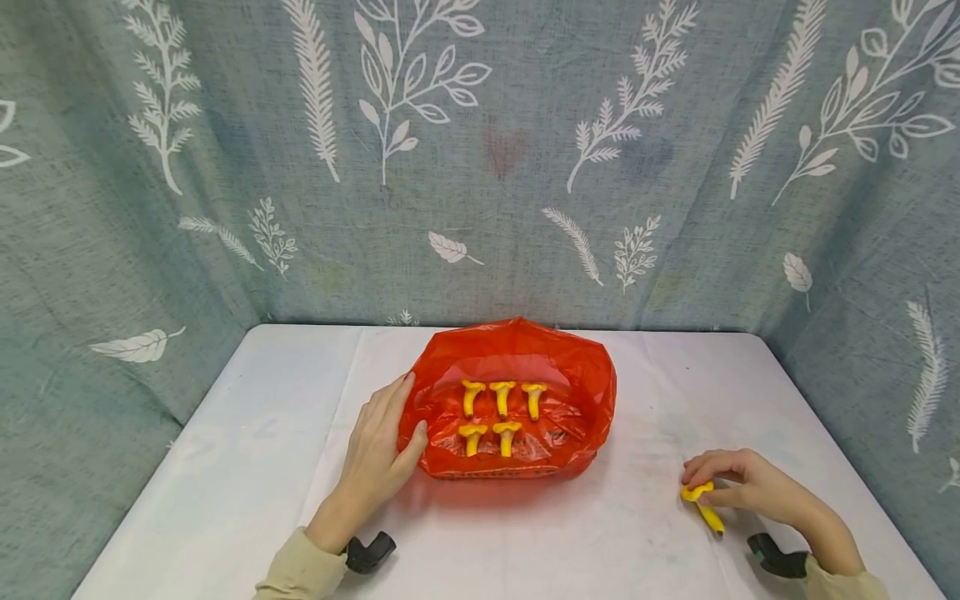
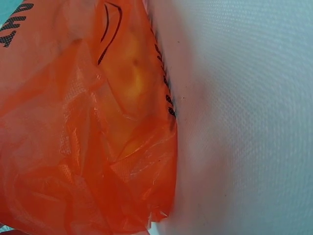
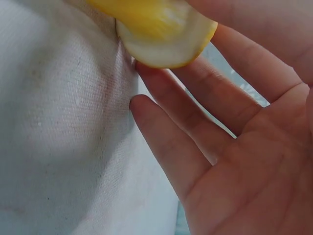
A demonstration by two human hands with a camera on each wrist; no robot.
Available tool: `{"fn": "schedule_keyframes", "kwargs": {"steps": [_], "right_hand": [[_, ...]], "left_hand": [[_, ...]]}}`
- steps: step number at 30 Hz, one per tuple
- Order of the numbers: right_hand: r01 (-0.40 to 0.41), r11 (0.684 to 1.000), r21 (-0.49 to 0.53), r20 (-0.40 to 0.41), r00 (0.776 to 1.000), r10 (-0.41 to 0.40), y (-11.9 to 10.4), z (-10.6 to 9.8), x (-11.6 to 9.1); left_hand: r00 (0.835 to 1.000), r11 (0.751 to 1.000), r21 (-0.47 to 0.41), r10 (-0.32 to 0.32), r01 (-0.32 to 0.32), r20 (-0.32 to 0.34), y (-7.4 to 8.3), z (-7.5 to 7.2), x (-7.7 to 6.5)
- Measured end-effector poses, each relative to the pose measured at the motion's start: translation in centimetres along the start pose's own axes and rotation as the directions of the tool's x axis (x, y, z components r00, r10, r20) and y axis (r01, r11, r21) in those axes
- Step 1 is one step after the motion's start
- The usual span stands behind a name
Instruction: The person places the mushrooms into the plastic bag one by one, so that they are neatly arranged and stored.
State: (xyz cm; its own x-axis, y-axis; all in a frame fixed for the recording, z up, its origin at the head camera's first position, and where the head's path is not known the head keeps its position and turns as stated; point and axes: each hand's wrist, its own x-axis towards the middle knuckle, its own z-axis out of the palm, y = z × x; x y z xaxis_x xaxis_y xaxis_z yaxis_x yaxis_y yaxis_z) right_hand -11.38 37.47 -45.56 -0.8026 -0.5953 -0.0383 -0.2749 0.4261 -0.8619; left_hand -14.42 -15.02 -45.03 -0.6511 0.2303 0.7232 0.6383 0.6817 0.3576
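Observation:
A red plastic bag (image 1: 517, 346) spreads wide, its mouth facing me, at the middle of the table. Several yellow chanterelle mushrooms (image 1: 502, 398) lie inside it in two rows. My left hand (image 1: 378, 442) touches the bag's left edge, its fingers extended along the side and its thumb at the lower corner. In the left wrist view the bag's thin side (image 2: 88, 147) fills the left half, with a yellow shape showing through. Well right of the bag, my right hand (image 1: 750, 483) pinches another chanterelle (image 1: 708, 515) by its cap, close over the table. Its pale-edged cap (image 3: 164, 49) shows between thumb and fingers.
A white cloth covers the table (image 1: 600, 533). Grey-green curtains (image 1: 510, 250) with white leaf prints enclose its back and sides. Black curved wrist pieces (image 1: 371, 552) sit by both wrists, below the hands.

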Motion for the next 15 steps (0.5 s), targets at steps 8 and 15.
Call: {"fn": "schedule_keyframes", "kwargs": {"steps": [8,15], "right_hand": [[0.055,0.998,-0.01,-0.013,0.998,-0.055,-0.13,0.21,0.16],[0.073,0.997,-0.017,-0.014,0.997,-0.073,-0.42,0.29,0.41]], "left_hand": [[1.0,1.0,0.002,-0.004,0.004,0.005,0.04,0.03,0.07],[1.0,1.0,0.001,0.005,-0.005,-0.001,0.11,0.12,0.05]]}}
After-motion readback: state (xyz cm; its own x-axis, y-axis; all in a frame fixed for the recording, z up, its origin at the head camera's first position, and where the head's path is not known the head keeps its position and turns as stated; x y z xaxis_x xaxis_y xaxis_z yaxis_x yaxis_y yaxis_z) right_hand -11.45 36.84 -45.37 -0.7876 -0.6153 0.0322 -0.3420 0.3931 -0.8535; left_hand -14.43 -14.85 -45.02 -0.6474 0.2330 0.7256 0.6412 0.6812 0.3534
